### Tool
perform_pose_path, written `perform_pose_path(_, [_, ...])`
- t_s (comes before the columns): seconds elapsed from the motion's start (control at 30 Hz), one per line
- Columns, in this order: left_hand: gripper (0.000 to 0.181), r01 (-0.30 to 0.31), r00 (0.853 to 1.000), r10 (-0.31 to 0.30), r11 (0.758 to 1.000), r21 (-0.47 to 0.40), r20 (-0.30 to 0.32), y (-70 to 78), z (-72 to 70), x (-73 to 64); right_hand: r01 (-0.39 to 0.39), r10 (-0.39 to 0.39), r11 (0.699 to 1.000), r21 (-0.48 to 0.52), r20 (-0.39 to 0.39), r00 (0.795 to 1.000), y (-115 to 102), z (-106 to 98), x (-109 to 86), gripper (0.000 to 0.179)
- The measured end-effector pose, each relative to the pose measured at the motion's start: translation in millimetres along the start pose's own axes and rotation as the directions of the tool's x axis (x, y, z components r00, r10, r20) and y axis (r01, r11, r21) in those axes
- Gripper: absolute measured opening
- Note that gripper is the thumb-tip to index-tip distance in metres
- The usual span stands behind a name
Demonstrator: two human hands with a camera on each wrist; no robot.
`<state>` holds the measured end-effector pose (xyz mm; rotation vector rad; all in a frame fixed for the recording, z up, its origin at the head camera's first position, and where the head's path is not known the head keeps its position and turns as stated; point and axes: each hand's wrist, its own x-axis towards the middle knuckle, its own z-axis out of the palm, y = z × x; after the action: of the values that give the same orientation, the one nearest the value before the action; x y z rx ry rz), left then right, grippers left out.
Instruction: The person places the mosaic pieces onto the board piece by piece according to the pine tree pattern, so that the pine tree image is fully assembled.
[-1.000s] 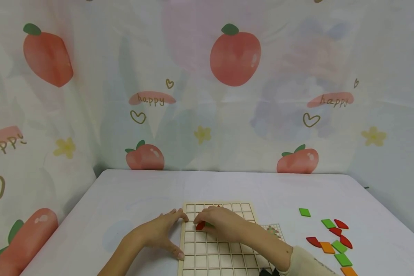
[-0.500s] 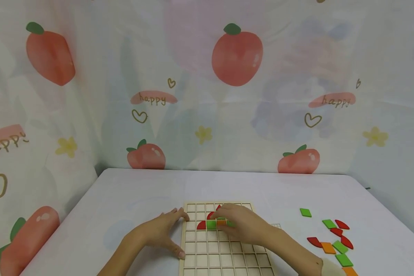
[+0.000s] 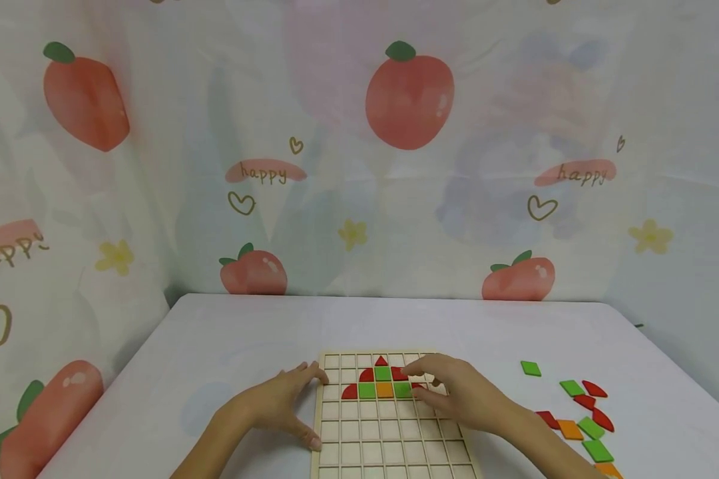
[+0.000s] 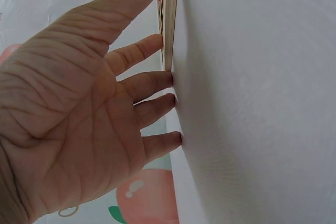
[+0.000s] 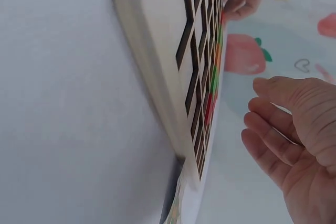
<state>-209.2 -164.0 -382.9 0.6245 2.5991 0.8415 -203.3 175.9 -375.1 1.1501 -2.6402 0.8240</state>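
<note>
A wooden grid board point(image 3: 371, 452) lies on the white table. Set into its upper cells are colored tiles: a small red triangle point(image 3: 381, 361), red rounded tiles point(image 3: 349, 392), green square tiles point(image 3: 367, 390) and an orange square tile point(image 3: 385, 390). My left hand point(image 3: 278, 401) touches the board's left edge, thumb and fingers spread; the left wrist view shows its palm point(image 4: 89, 108). Above the board's right side is my right hand point(image 3: 461, 392), beside the red tiles at the row ends and partly hiding one. In the right wrist view its bent fingers point(image 5: 270, 135) hold nothing visible.
Loose tiles lie on the table to the right: green ones point(image 3: 596, 451), red ones point(image 3: 602, 420) and an orange one point(image 3: 570, 430). A printed card point(image 5: 176, 208) sits by the board's edge in the right wrist view. A patterned curtain point(image 3: 311, 133) stands behind the table.
My right hand has moved right across the board, uncovering the red, green and orange tiles. My left hand has stayed at the left edge.
</note>
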Motion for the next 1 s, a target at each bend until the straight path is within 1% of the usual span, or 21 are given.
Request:
perform_pose_path(0.2, [0.082, -0.015, 1.000, 0.015, 1.000, -0.005, 0.000, -0.2, -0.4, -0.2, -0.013, 0.013, 1.000, -0.007, -0.057, 0.998, 9.4, -10.3, -12.6, 0.031])
perform_pose_path(0.3, [0.082, -0.020, 1.000, 0.020, 1.000, -0.003, 0.001, -0.2, -0.2, 0.1, -0.006, 0.003, 1.000, -0.025, -0.092, 0.996, 15.4, -16.0, -18.9, 0.032])
perform_pose_path(0.43, [0.083, -0.024, 1.000, 0.024, 1.000, -0.004, 0.001, 0.2, -0.3, -0.3, 0.007, -0.014, 0.999, -0.051, -0.145, 0.989, 24.2, -23.3, -27.4, 0.032])
perform_pose_path(0.5, [0.083, -0.022, 1.000, 0.022, 1.000, -0.007, -0.001, 0.4, -0.4, -0.5, -0.001, -0.008, 0.998, -0.058, -0.171, 0.985, 27.6, -26.8, -31.9, 0.032])
perform_pose_path(0.7, [0.083, -0.012, 1.000, 0.012, 1.000, -0.009, 0.000, 0.5, -0.1, -0.9, -0.053, 0.033, 0.996, -0.071, -0.251, 0.967, 37.0, -37.3, -46.0, 0.034])
perform_pose_path(0.77, [0.083, -0.015, 1.000, 0.015, 1.000, -0.008, 0.002, 0.4, 0.0, -0.8, -0.079, 0.059, 0.995, -0.066, -0.273, 0.960, 40.2, -42.1, -50.7, 0.034])
perform_pose_path(0.87, [0.082, -0.018, 1.000, 0.018, 1.000, -0.005, 0.002, 0.6, 0.0, -0.7, -0.149, 0.127, 0.987, -0.055, -0.293, 0.947, 45.2, -50.2, -57.6, 0.032])
perform_pose_path(1.0, [0.083, -0.002, 1.000, 0.002, 1.000, -0.001, 0.000, 1.4, 0.0, -0.9, -0.251, 0.222, 0.966, -0.058, -0.306, 0.926, 53.4, -60.4, -65.8, 0.029])
